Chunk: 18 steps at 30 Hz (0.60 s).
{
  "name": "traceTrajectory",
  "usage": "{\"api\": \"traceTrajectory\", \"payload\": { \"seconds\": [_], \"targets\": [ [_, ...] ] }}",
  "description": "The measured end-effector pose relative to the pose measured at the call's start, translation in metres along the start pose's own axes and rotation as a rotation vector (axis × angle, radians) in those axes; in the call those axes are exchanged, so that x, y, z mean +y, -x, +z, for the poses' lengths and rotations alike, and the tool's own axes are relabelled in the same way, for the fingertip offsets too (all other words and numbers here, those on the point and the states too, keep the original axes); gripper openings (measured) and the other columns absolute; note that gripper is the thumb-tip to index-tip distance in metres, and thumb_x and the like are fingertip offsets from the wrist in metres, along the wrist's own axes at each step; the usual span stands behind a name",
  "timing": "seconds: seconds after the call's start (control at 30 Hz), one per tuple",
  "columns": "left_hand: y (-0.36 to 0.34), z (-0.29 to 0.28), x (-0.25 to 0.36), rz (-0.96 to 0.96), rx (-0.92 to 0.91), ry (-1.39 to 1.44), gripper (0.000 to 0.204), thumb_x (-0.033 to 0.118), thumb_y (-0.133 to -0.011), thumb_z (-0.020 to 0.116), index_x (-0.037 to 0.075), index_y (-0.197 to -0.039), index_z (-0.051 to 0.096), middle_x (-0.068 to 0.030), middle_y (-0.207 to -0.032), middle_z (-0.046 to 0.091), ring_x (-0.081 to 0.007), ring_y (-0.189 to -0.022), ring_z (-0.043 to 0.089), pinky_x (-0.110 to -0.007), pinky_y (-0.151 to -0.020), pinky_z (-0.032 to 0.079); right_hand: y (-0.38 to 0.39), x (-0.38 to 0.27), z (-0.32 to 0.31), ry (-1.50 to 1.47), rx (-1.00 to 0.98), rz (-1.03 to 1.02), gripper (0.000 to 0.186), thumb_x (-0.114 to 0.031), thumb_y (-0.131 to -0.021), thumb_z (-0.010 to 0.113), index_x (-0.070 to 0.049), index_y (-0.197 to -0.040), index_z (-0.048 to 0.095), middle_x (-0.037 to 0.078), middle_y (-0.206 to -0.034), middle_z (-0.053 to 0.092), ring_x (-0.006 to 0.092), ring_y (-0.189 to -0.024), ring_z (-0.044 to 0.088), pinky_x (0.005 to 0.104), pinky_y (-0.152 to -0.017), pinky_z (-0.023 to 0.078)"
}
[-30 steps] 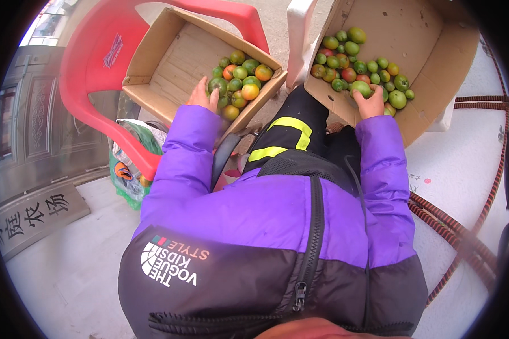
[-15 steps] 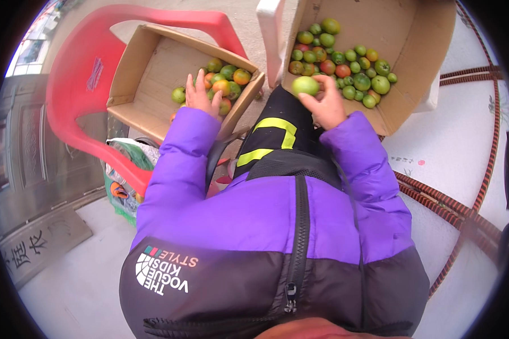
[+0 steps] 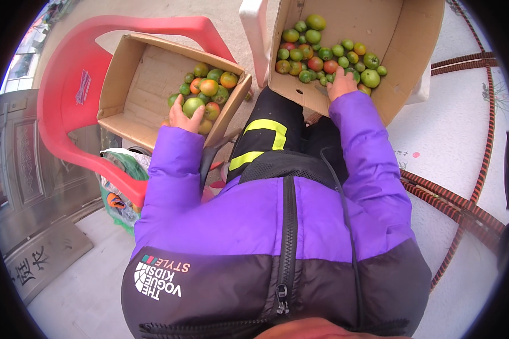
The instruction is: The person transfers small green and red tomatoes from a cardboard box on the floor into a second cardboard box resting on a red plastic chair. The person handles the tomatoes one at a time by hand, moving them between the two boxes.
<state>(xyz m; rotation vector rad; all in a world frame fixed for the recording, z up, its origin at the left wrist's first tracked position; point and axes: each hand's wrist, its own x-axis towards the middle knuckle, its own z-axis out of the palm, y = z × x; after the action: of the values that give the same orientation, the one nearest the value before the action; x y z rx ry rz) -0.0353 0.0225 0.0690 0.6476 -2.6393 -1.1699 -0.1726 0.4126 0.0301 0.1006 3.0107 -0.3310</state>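
My left hand (image 3: 185, 118) has thumb and fingers around a pale green tomato (image 3: 193, 105) inside the left cardboard box (image 3: 120, 85), whose other tomatoes (image 3: 208, 87) range from green to orange. My right hand (image 3: 341, 86) reaches over the near side of the larger right box (image 3: 409, 48), fingers apart and bent among green and reddish tomatoes (image 3: 315, 64); its fingertips are partly hidden, and I see nothing held in it.
The left box rests on a red plastic chair (image 3: 64, 107), with a green bag (image 3: 116, 203) beside it. A white plastic chair (image 3: 251, 34) is under the right box. My legs (image 3: 265, 133) lie between the boxes; ribbed strips (image 3: 481, 189) cross the white surface at right.
My right hand has moved up into the right box, without the green tomato it held. My left hand has lowered onto a green tomato in the left box. The view has shifted slightly.
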Motion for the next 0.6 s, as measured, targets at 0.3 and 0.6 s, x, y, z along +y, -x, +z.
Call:
{"api": "traceTrajectory", "payload": {
  "seconds": [0.3, 0.6],
  "targets": [
    [0.009, 0.005, -0.002, 0.103, 0.001, -0.035, 0.056, 0.023, -0.082, 0.073, 0.003, -0.130, 0.052, -0.0197, -0.127, 0.051, -0.0329, -0.120, 0.048, -0.041, -0.105, 0.038, -0.037, 0.015, 0.040, 0.073, -0.169, 0.136, 0.047, -0.021, -0.084, 0.061, -0.011, -0.126, 0.044, 0.029, -0.123, 0.049, 0.0449, -0.103, 0.059, 0.0491, -0.087, 0.050],
    [0.023, 0.026, 0.028, -0.001, -0.331, 0.450, 0.046, 0.018, -0.092, 0.062, 0.005, -0.134, 0.048, -0.0148, -0.131, 0.048, -0.0236, -0.114, 0.055, -0.035, -0.094, 0.047, 0.006, 0.007, -0.005, -0.706, 0.026, 0.094, 0.049, -0.029, -0.083, 0.065, -0.011, -0.123, 0.045, 0.022, -0.098, 0.061, 0.0357, -0.092, 0.064, 0.0436, -0.080, 0.051]
  ]
}}
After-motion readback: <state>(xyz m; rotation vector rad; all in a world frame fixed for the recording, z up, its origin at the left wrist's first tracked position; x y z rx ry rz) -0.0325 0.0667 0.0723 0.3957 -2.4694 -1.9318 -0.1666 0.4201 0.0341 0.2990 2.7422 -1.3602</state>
